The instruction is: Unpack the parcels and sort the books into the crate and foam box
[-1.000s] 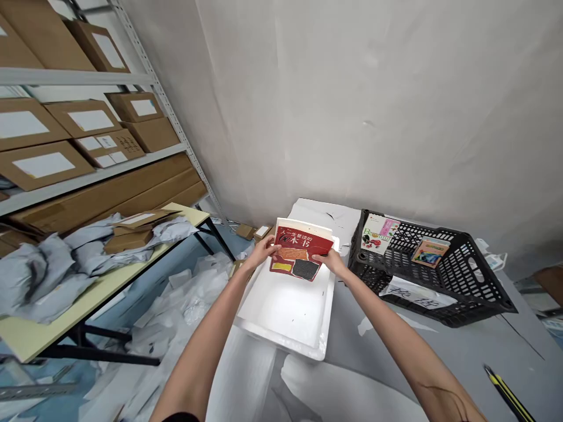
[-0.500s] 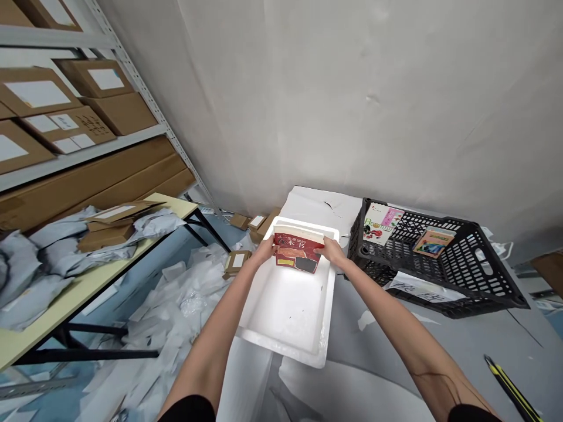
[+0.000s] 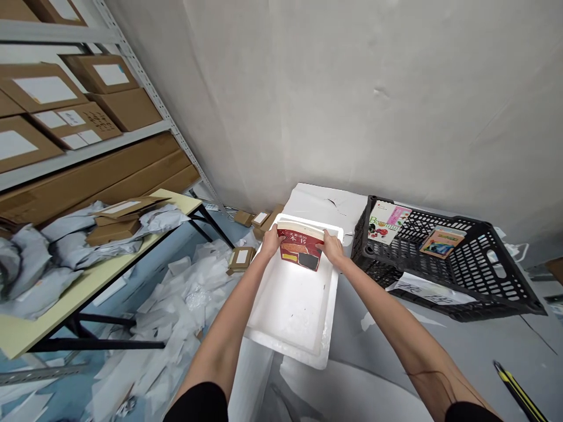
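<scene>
Red paperback book (image 3: 301, 248), Chinese title on cover, sits at the far end of a white foam tray (image 3: 294, 308), just inside its rim; contact with the tray base cannot be confirmed. Left hand (image 3: 272, 241) and right hand (image 3: 333, 248) are both partly closed, one on each side edge of the book, a grip that appears to keep it steady and leave the cover's centre exposed. Tray lies on a white foam sheet (image 3: 323, 202), apparently as a flat, clean base. Black plastic crate (image 3: 499, 296) stands just right, holding two small books (image 3: 389, 221) (image 3: 442, 242). Counter (image 3: 176, 200) at left carries grey mailers (image 3: 152, 221) and cardboard packets (image 3: 113, 232).
</scene>
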`<state>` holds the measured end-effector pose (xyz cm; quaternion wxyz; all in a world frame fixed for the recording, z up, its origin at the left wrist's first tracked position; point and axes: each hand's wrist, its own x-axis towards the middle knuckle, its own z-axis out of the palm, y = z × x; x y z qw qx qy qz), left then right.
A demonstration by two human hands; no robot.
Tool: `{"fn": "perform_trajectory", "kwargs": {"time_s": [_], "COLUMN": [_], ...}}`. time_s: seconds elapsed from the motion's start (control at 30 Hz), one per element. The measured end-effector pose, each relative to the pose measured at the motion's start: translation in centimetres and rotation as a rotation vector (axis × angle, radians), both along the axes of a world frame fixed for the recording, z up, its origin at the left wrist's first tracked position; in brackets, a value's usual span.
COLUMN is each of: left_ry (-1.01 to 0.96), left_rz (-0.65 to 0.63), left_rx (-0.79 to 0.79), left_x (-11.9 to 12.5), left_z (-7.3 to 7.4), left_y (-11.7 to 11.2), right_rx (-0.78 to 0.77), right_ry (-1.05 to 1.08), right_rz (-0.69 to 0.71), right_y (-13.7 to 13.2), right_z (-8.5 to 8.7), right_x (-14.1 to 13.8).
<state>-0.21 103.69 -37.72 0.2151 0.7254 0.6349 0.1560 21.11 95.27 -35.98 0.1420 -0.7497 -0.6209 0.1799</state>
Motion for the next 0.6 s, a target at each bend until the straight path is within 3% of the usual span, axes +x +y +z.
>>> {"fn": "perform_trajectory", "kwargs": {"time_s": [0.27,0.6], "left_ry": [0.062,0.068], "left_rz": [0.094,0.109], "left_rx": [0.044,0.115], "left_x": [1.6,1.8], "left_z": [1.2,1.2], "left_y": [-0.1,-0.1], "right_rx": [0.077,0.110], "right_ry": [-0.076,-0.062], "right_rz": [-0.060,-0.109], "right_y": [0.9,-0.3], "right_z": [1.0,-0.2], "right_x": [-1.6,-1.4]}}
